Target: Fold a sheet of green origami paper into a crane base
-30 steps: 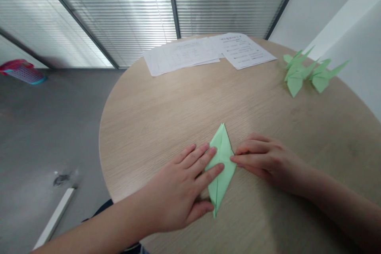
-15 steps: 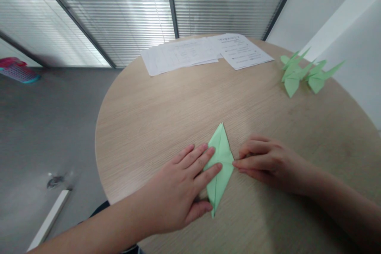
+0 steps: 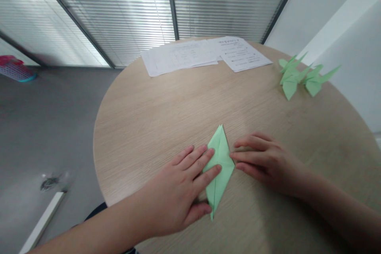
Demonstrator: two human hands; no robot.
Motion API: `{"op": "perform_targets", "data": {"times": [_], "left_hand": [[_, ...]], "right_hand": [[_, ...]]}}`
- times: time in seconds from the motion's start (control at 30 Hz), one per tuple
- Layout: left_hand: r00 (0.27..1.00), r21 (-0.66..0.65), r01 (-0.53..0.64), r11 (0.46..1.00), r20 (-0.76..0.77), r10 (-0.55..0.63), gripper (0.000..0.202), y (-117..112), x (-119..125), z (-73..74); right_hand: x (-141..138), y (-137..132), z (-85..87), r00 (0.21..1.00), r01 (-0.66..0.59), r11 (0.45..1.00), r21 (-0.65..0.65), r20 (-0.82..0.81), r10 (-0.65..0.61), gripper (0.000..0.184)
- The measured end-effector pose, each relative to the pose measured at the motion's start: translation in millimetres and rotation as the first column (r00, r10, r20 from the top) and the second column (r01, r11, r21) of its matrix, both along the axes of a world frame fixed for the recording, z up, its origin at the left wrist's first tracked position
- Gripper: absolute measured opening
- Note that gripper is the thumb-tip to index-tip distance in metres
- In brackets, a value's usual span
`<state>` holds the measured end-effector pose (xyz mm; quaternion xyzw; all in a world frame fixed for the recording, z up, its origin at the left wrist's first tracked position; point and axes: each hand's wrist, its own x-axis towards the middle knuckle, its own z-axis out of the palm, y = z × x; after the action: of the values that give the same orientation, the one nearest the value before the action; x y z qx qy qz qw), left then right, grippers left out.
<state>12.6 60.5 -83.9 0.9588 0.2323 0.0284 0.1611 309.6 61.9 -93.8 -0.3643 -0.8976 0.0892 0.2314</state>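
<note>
A light green folded paper (image 3: 219, 170), shaped like a long diamond with a crease down its middle, lies flat on the round wooden table. My left hand (image 3: 183, 188) rests on its left side, fingers spread and pressing it down, with the thumb by the lower tip. At the paper's right corner is my right hand (image 3: 266, 162). Its fingers are a little apart, with a fingertip touching or very close to the right edge; nothing shows between thumb and fingers. The fingers of my left hand hide part of the paper's left edge.
Several light green paper cranes (image 3: 290, 77) stand at the table's far right edge. Printed sheets (image 3: 181, 57) lie at the back. The table (image 3: 133, 119) has a curved edge, with a white wall to the right. A pink and blue basket (image 3: 16, 69) is on the floor at far left.
My right thumb and fingers have parted from their pinch at the paper's right corner, the fingertips shifting slightly up along the edge. My left hand stays on the paper.
</note>
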Motion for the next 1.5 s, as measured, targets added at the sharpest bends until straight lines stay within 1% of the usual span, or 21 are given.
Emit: {"op": "perform_targets", "data": {"times": [0.1, 0.2, 0.27, 0.33, 0.47, 0.67, 0.8, 1.03, 1.17, 1.3, 1.4, 1.47, 1.5], "left_hand": [[1.0, 0.005, 0.003, 1.0, -0.013, -0.003, 0.073, -0.2, 0.0, -1.2], [1.0, 0.011, 0.002, 1.0, -0.018, -0.002, 0.073, -0.4, 0.4, -1.4], [1.0, 0.017, 0.002, 1.0, -0.017, -0.001, 0.072, -0.8, 0.8, -0.7], [1.0, 0.021, 0.004, 1.0, -0.02, -0.004, 0.071, -1.2, 1.2, 0.2], [1.0, 0.024, 0.006, 1.0, -0.021, -0.005, 0.071, -0.9, 1.2, 0.5], [1.0, 0.034, 0.005, 0.999, 0.022, -0.006, 0.071, 0.2, 0.8, -3.4], [1.0, 0.036, 0.009, 0.999, 0.022, -0.01, 0.07, 0.2, 0.4, -4.5], [1.0, 0.063, 0.014, 0.998, 0.007, -0.015, 0.071, -0.1, 0.1, -5.5], [1.0, 0.079, 0.002, 0.997, 0.023, -0.004, 0.07, -1.2, -0.7, -6.1], [0.998, 0.097, -0.037, 0.995, 0.054, 0.032, 0.07, -1.5, -1.5, -5.4], [0.998, 0.096, -0.048, 0.994, 0.045, 0.043, 0.068, -1.7, -2.2, -3.7], [0.999, 0.085, -0.041, 0.996, 0.028, 0.038, 0.068, -2.1, -2.6, -2.5], [0.999, 0.078, -0.037, 0.996, 0.022, 0.035, 0.068, -2.2, -2.7, -2.1]], "right_hand": [[-4.8, -2.5, -2.8, 0.999, 0.046, 0.998, 0.045, -0.003, -0.046, 0.016], [-9.5, -5.3, -3.2, 0.999, 0.047, 0.994, 0.094, -0.018, -0.046, 0.016], [-11.5, -6.2, -3.1, 0.999, 0.032, 0.995, 0.095, -0.022, -0.03, 0.015], [-12.4, -5.9, -3.5, 0.999, 0.042, 0.997, 0.068, -0.013, -0.042, 0.016], [-13.6, -4.0, -4.6, 0.988, 0.151, 0.988, 0.039, 0.03, -0.152, 0.02], [-20.4, -5.3, -2.1, 0.953, 0.266, 0.959, 0.094, 0.127, -0.276, 0.023], [-23.0, -3.5, -2.6, 0.928, 0.31, 0.945, 0.099, 0.185, -0.324, 0.028], [-24.9, 1.2, -6.9, 0.883, 0.347, 0.936, 0.065, 0.315, -0.349, 0.048], [-26.1, 1.1, -9.5, 0.866, 0.363, 0.931, 0.04, 0.355, -0.353, 0.054], [-25.6, 1.2, -13.5, 0.873, 0.367, 0.929, 0.044, 0.329, -0.361, 0.055], [-23.4, 1.4, -15.1, 0.895, 0.365, 0.93, 0.055, 0.255, -0.366, 0.057], [-21.0, 1.2, -14.3, 0.935, 0.309, 0.948, 0.072, 0.16, -0.317, 0.052], [-19.7, 0.9, -13.5, 0.96, 0.25, 0.964, 0.085, 0.11, -0.259, 0.046]]}}
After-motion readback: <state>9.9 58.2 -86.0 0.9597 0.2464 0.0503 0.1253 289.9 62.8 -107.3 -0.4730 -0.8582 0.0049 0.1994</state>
